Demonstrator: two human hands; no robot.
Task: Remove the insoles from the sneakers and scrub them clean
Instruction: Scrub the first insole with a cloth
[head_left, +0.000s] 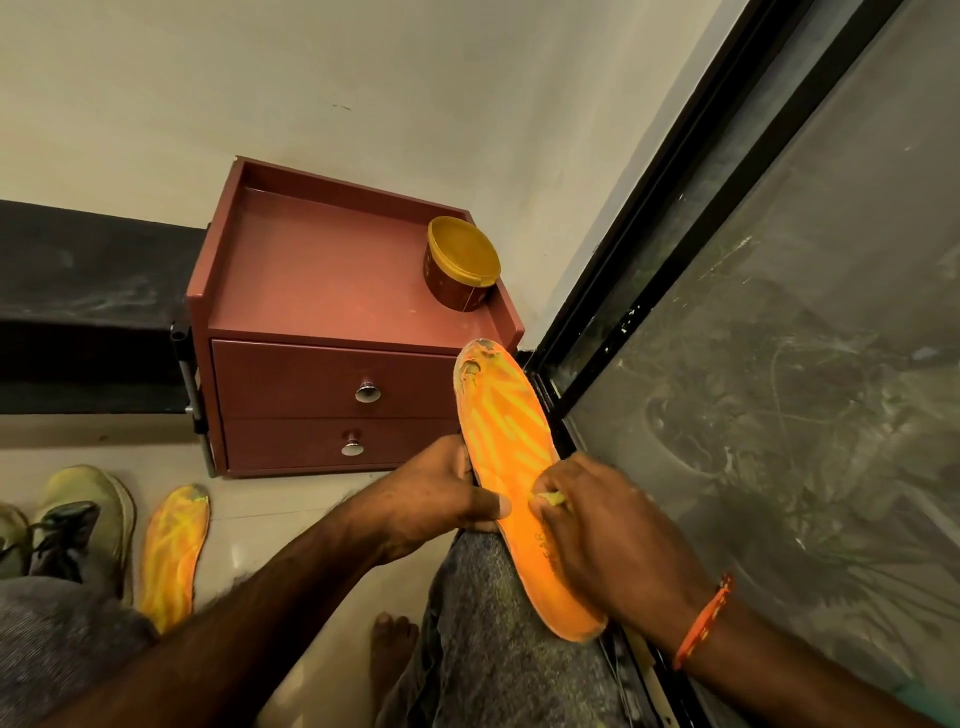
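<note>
Orange insole (511, 467): left hand (441, 506) grips its edge; right hand (608, 540) pinches small yellow scrubber (549, 500). Scrubbing underway; next, stroke toeward.

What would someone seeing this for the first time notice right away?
First, the bright orange insole at centre, propped on the person's knee: the left hand grips its edge while the right hand presses a small yellowish thing against it. Next, the second orange insole lying on the floor at lower left beside the sneakers. Behind stands a reddish two-drawer cabinet with a yellow-lidded tub on top.
</note>
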